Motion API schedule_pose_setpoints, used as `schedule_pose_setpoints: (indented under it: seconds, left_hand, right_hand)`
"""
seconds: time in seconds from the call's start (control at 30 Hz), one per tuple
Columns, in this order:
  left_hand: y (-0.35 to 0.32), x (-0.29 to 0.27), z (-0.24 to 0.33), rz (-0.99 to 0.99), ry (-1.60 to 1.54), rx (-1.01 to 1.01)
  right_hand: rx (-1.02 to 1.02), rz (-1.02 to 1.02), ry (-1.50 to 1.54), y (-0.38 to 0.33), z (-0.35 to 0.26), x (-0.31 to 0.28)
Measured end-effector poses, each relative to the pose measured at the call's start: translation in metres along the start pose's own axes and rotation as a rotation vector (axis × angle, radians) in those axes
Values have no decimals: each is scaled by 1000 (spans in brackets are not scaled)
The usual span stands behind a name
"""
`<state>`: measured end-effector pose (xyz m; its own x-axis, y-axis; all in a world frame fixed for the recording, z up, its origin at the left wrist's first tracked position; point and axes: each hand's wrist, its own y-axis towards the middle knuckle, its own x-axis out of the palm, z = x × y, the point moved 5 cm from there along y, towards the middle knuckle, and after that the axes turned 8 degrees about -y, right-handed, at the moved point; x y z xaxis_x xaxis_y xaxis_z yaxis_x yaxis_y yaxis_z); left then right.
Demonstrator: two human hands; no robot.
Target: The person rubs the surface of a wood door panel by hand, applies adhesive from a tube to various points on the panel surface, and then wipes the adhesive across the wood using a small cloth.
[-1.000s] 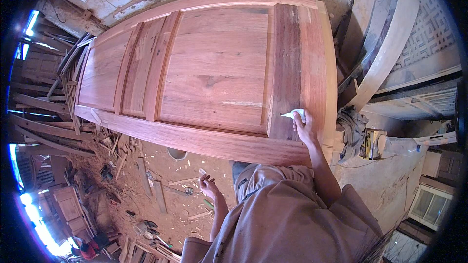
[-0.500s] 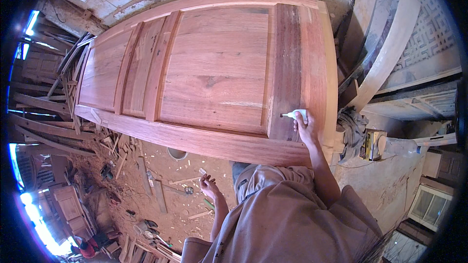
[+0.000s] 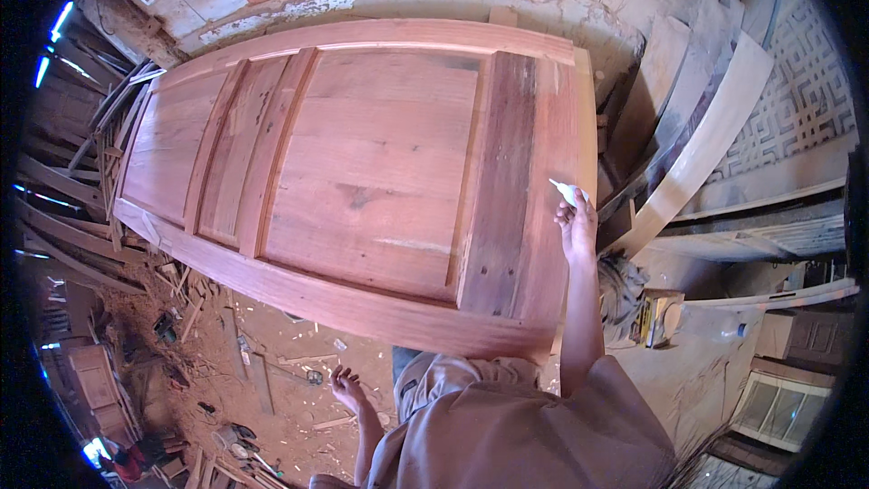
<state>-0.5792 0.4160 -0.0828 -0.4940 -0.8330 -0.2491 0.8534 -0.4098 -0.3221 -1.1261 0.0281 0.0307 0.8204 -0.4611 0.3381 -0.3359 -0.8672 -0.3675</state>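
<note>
A wooden panel door (image 3: 380, 172) of reddish wood lies flat in front of me, with raised mouldings and a darker cross rail (image 3: 502, 163) towards its right end. Small dark spots (image 3: 510, 273) mark the rail near its front end. Above the door's right end, my right hand (image 3: 577, 225) grips a small white squeeze bottle (image 3: 570, 191), its narrow nozzle tilted up and left, apart from the wood. My left hand (image 3: 347, 386) hangs in the air below the door's front edge, fingers loosely spread, apparently holding nothing.
Wood scraps and shavings litter the brown floor (image 3: 299, 417). Curved boards (image 3: 715, 149) lean at the right, beside a patterned panel (image 3: 787, 91). Timber lengths (image 3: 63, 244) are stacked at the left. Behind the door runs a wall (image 3: 389, 0). Dark cloth (image 3: 620, 294) bunches near its right end.
My right hand has lifted the bottle away from the dark rail, back to the right, and tipped its nozzle upwards. The view has shifted; my left hand has lowered slightly.
</note>
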Motion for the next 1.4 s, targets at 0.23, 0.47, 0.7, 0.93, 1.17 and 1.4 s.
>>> schedule_pose_setpoints:
  seconds: [0.23, 0.47, 0.7, 0.93, 1.17, 1.4]
  left_hand:
    - [-12, -35, 41, -26, 156, 56]
    - [-41, -77, 4, 205, 133, -125]
    - [-39, 3, 41, 70, 178, -33]
    - [11, 58, 104, 255, 118, 11]
    - [62, 111, 130, 614, 229, 175]
    - [74, 142, 114, 681, 162, 298]
  right_hand:
    - [-59, -7, -61, 111, -29, 20]
    - [-57, -81, -118, 174, -39, 45]
    - [-66, -166, -301, 152, -27, 53]
    - [-144, -210, -579, 100, 0, 57]
    - [-165, -230, -678, 96, 9, 64]
    - [-165, -202, -720, 94, 7, 64]
